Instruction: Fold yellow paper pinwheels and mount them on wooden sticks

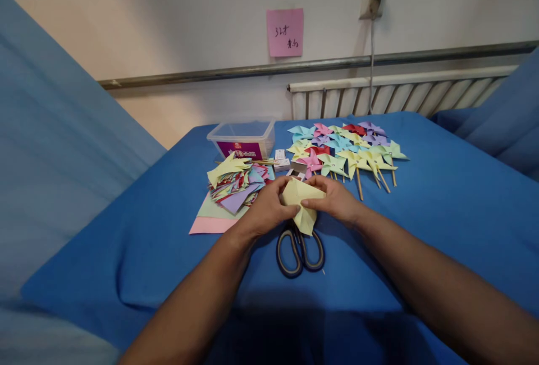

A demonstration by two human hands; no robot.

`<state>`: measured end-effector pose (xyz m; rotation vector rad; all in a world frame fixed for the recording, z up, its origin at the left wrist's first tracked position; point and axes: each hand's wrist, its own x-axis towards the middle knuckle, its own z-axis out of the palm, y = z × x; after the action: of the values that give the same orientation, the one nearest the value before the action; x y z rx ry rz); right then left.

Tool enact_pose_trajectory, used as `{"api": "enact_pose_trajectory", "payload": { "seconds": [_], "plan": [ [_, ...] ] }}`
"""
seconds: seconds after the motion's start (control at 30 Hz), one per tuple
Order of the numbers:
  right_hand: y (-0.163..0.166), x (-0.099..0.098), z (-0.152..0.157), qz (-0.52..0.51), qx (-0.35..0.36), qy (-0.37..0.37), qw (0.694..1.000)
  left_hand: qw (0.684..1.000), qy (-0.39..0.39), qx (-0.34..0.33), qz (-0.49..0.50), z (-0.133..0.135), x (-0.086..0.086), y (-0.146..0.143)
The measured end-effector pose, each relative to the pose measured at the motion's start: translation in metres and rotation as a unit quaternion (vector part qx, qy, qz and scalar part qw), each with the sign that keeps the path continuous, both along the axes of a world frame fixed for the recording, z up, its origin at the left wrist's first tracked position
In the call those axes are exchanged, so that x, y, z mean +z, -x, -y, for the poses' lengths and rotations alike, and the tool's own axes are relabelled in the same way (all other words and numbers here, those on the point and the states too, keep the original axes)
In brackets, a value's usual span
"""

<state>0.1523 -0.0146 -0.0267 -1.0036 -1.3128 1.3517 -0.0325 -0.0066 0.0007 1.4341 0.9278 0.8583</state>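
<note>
Between my two hands is a pale yellow piece of paper, creased and cut, held over the table. My left hand grips its left side, thumb on the front near the middle. On the other side, my right hand pinches the paper with the thumb also on its front. Just below the paper lie scissors with dark handles; their blades are hidden behind it. Behind my hands stand small white boxes, one of them open.
Several finished paper pinwheels on sticks lie at the back right. To the left, a pile of cut coloured paper rests on flat sheets. A clear plastic tub stands behind it. Blue cloth covers the table; a radiator runs along the wall.
</note>
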Motion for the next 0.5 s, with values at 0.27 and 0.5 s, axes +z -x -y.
{"api": "enact_pose_trajectory", "payload": {
  "seconds": [0.27, 0.5],
  "plan": [
    [0.015, -0.006, 0.001, -0.161, -0.154, 0.022, 0.975, 0.976, 0.082, 0.143, 0.141, 0.000, 0.013, -0.004],
    [0.016, -0.006, 0.001, -0.147, -0.235, -0.020, 0.961, 0.971, 0.185, 0.075, 0.133, 0.005, 0.010, -0.009]
  ]
}}
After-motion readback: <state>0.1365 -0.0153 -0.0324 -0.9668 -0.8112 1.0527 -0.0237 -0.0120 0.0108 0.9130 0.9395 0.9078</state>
